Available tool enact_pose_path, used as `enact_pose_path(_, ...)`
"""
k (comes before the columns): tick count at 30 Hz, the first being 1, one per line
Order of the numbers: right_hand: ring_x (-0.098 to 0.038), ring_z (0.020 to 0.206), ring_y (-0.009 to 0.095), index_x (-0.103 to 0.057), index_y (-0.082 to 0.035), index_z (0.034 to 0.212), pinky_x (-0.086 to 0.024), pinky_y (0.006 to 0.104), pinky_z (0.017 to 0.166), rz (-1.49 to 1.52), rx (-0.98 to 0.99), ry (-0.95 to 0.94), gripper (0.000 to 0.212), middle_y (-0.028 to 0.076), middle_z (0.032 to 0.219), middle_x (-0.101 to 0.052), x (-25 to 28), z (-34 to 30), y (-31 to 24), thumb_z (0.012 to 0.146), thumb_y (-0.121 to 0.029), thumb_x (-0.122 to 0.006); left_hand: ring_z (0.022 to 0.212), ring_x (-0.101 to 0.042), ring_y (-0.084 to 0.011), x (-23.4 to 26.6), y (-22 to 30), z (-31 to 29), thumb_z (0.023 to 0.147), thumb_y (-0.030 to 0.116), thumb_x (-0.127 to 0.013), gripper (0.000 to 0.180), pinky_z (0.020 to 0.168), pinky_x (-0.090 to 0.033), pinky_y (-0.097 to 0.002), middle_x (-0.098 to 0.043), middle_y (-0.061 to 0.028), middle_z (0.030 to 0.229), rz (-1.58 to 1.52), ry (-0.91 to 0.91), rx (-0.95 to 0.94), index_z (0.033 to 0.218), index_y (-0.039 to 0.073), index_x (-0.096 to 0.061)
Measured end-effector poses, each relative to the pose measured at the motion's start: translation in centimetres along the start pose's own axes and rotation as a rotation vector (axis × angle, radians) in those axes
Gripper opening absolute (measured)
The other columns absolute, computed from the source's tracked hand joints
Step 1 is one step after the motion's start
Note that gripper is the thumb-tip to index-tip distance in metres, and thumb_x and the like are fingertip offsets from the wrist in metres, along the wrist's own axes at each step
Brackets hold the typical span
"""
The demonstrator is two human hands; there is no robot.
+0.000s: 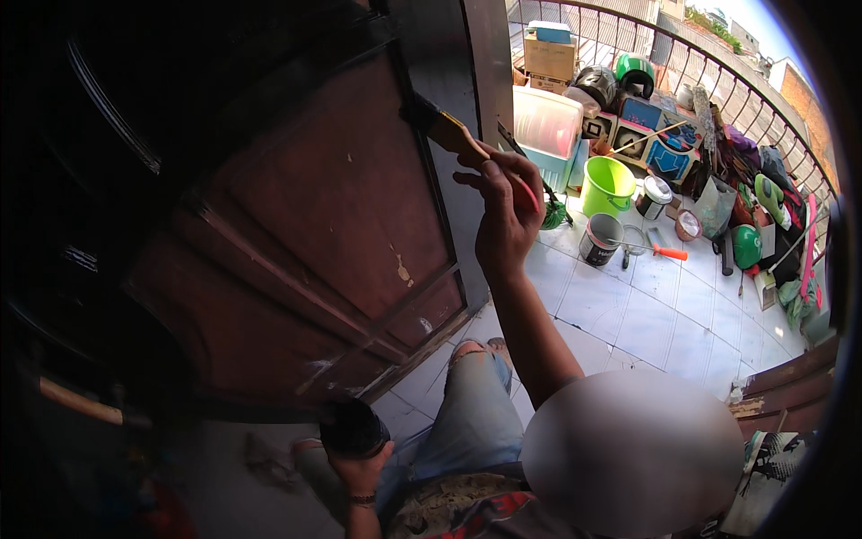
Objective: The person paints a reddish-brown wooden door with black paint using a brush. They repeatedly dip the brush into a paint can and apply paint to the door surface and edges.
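Driving this remotely, right hand (508, 205) gripping the brush (456, 135) at twelve o'clock and left hand (361, 467) cradling the dark pot (353, 429) at seven, I'd feather light strokes down the door (332, 189) at ten so nothing pools or drips.

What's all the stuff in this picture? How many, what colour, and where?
Door: 1, brown and black, left
Wooden handle: 1, light brown, far left
Floor tiles: many, white, right
Railing: 1, dark, top right
Cardboard box: at least 1, brown, top right
Storage box: 1, clear and teal, upper right
Helmets: at least 2, grey and green, upper right
Bucket: 1, lime green, on tiles
Cans: 2, grey and white-lidded, near bucket
Screwdriver-like tool: 1, orange-handled, on tiles
Mixed belongings: uncountable, many colours, far right
Paintbrush: 1, black-bristled, right hand
Container: 1, black, left hand
Hands: 2, bare, middle
Legs: 2, blue jeans, bottom
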State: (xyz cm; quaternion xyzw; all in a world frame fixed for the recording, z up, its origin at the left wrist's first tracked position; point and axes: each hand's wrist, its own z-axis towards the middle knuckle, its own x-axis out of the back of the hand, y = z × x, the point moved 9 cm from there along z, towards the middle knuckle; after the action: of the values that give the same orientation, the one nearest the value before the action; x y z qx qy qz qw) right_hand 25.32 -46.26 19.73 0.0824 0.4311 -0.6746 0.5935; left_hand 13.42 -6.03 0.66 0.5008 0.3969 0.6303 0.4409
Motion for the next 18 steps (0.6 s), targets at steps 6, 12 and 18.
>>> enact_pose_path(6, -0.071, 0.091, 0.017, -0.06, 0.002, 0.108, -0.055, 0.0273, 0.082, -0.121, 0.273, 0.009, 0.015, 0.014, 0.106, -0.072, -2.0, 4.4, 0.3, 0.094, 0.0, -0.063, 0.113, -0.062, -0.0215, -2.4, 0.3, 0.7, 0.051, 0.016, -0.095, 0.093, 0.105, -0.045, -0.0367, -0.064, -0.0097, 0.122, 0.22, -0.094, -0.127, 0.132, -0.001, -0.051)
enact_pose_path(12, -0.073, 0.085, 0.016, -0.065, 0.0, 0.1, -0.055, 0.0273, 0.077, -0.281, 0.323, -0.091, 0.01, 0.011, 0.095, -0.074, -3.7, 7.1, -0.8, 0.09, -0.001, -0.066, 0.109, -0.064, -0.0225, -3.8, -0.9, 0.8, 0.052, 0.017, -0.095, 0.087, 0.102, -0.047, -0.0373, -0.065, -0.0084, 0.119, 0.073, -0.075, -0.041, 0.127, 0.002, -0.054)
enact_pose_path(18, -0.072, 0.076, 0.02, -0.067, -0.005, 0.097, -0.057, 0.0312, 0.07, -0.555, 0.356, -0.193, 0.016, 0.009, 0.091, -0.072, -3.7, 7.8, -2.0, 0.082, 0.001, -0.069, 0.109, -0.064, -0.0226, -4.7, -1.8, 1.2, 0.052, 0.019, -0.095, 0.091, 0.1, -0.048, -0.0387, -0.064, -0.0088, 0.118, 0.02, -0.095, -0.032, 0.13, 0.002, -0.051)
